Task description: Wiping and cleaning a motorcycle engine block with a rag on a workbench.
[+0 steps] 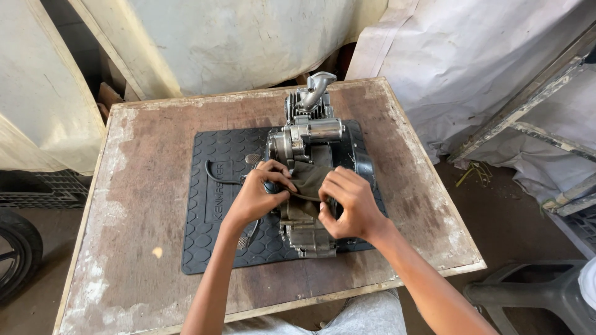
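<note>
A small metal engine [308,139] lies on a black rubber mat [214,205] in the middle of a worn wooden table [143,174]. A dark olive cloth [308,180] is draped over the engine's middle. My left hand [261,195] grips the cloth's left edge against the engine. My right hand [347,205] pinches the cloth's right side, fingers curled. A thin black cable [217,177] runs from the engine across the mat toward my left hand.
White sheeting hangs behind the table [248,43] and at the right [484,74]. A tyre [15,248] stands at the left on the floor. A grey plastic stool [534,298] sits at the lower right. A metal frame [546,124] leans at the right.
</note>
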